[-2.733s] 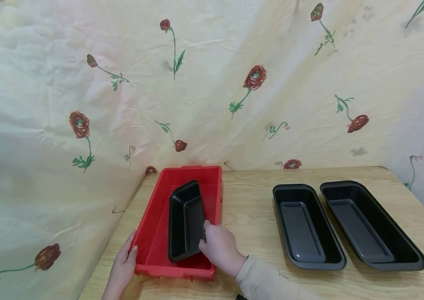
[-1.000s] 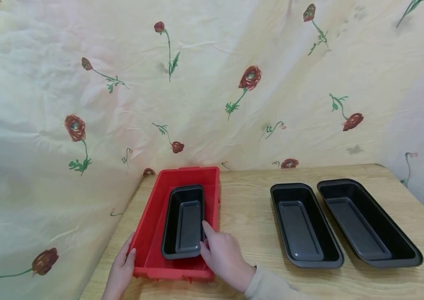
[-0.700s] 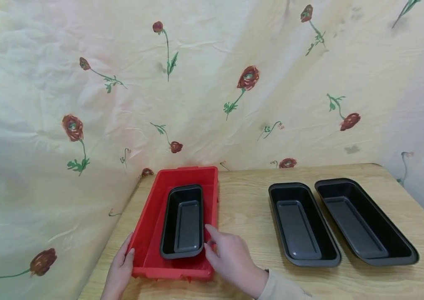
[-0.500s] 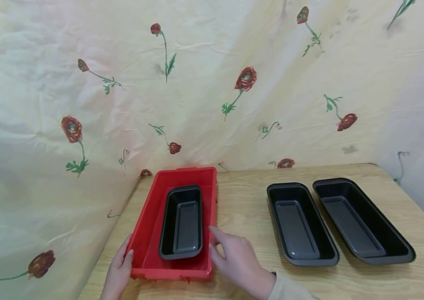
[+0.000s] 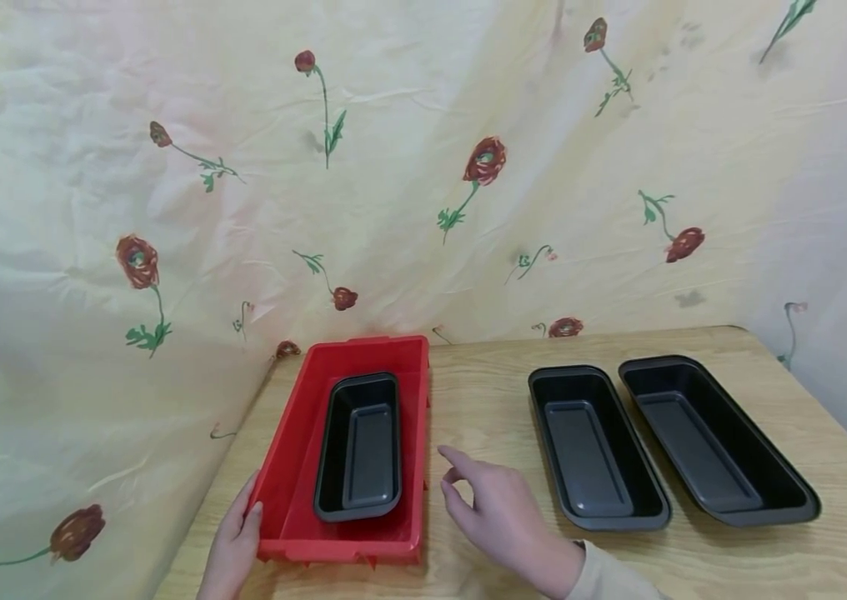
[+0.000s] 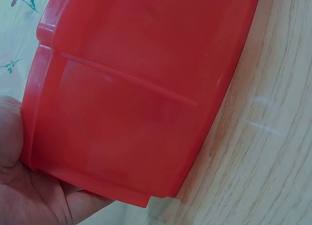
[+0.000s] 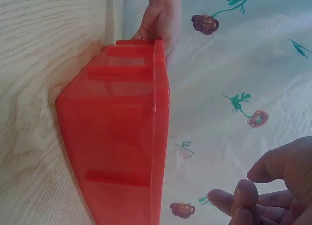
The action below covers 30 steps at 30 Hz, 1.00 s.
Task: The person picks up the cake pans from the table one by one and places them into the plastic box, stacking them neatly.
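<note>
At the left of the table in the head view, a red plastic bin holds a small black loaf pan, lying flat on the bin's floor. My left hand grips the bin's rim at the near left corner, thumb on the near side. In the left wrist view the hand wraps round the red edge. To the right of the bin, my right hand hangs above the table with loosely bent fingers and nothing in them. Its fingers are apart from the bin's side wall in the right wrist view.
Two larger black loaf pans stand side by side on the right: one nearer and one at the far right. The wooden table meets a flower-printed cloth at its back and left.
My right hand has let go of the small loaf pan and moved right, out of the bin. The pan, tilted earlier, now lies flat. My left hand keeps its grip.
</note>
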Available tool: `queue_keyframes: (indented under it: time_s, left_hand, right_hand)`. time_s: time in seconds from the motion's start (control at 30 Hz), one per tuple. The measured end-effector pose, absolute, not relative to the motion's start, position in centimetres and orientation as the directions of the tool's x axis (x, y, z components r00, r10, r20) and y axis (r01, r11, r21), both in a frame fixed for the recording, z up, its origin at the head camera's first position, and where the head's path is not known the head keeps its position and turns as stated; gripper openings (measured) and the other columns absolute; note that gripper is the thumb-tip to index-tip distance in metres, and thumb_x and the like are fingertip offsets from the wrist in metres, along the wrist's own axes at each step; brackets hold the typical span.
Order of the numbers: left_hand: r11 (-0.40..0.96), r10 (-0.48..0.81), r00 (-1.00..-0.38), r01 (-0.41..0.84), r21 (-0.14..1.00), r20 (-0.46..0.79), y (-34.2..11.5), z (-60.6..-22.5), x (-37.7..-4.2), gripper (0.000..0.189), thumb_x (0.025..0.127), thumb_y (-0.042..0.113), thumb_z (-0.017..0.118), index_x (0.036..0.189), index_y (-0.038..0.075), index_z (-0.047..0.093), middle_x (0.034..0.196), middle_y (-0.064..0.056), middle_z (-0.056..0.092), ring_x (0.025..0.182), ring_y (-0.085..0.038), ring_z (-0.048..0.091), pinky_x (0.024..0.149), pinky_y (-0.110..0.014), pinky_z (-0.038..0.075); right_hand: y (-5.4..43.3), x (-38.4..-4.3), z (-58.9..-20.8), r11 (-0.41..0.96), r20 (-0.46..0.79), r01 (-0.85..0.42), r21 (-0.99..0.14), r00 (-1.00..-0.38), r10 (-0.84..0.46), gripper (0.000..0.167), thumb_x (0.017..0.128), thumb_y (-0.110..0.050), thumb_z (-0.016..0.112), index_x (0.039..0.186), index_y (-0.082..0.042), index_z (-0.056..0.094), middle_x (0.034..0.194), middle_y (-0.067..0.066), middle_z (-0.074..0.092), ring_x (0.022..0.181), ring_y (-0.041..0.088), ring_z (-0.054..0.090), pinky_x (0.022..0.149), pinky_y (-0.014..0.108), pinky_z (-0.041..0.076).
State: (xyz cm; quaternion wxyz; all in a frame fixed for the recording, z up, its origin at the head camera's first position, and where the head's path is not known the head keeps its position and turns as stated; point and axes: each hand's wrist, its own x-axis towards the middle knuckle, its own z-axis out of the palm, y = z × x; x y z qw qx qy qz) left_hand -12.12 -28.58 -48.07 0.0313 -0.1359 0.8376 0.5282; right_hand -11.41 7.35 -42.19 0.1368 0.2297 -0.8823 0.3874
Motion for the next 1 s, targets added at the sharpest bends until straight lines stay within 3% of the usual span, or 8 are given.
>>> queue_keyframes:
  time_s: [0.17,0.6,1.0]
  left_hand:
    - [0.412,-0.195,-0.961,-0.262,0.873,-0.196,-28.7,-48.1,-12.1,0.056,0.113,0.012,0.031,0.166,0.005,0.013,0.162,-0.030,0.026,0.139,-0.050,0.040,0.107,-0.060,0.045]
    - [0.415,-0.197,-0.963,-0.252,0.874,-0.184,-28.6,-47.9,-12.0,0.056,0.113,0.012,0.032,0.166,0.005,0.014,0.162,-0.031,0.027,0.138,-0.050,0.040,0.107,-0.060,0.045]
    - [0.417,-0.190,-0.966,-0.241,0.876,-0.175,-28.6,-48.0,-11.9,0.056,0.113,0.010,0.031,0.165,0.004,0.013,0.163,-0.031,0.024,0.141,-0.050,0.038,0.109,-0.061,0.041]
  right_hand:
    - [8.2,-11.0,-42.1,0.595,0.398,-0.480,-0.645,-0.875,-0.275,0.036,0.093,-0.004,0.071,0.129,-0.006,0.070,0.094,-0.003,0.075,0.043,-0.003,0.032,0.041,0.020,0.035]
    - [10.4,-10.5,-42.3,0.623,0.498,-0.510,-0.593,-0.840,-0.214,0.036,0.089,-0.002,0.075,0.124,-0.009,0.074,0.090,-0.010,0.075,0.043,-0.010,0.027,0.039,0.018,0.029]
    - [12.2,-9.9,-42.2,0.617,0.425,-0.452,-0.644,-0.882,-0.202,0.039,0.093,-0.003,0.073,0.131,-0.010,0.071,0.093,-0.009,0.075,0.043,-0.006,0.033,0.040,0.020,0.031]
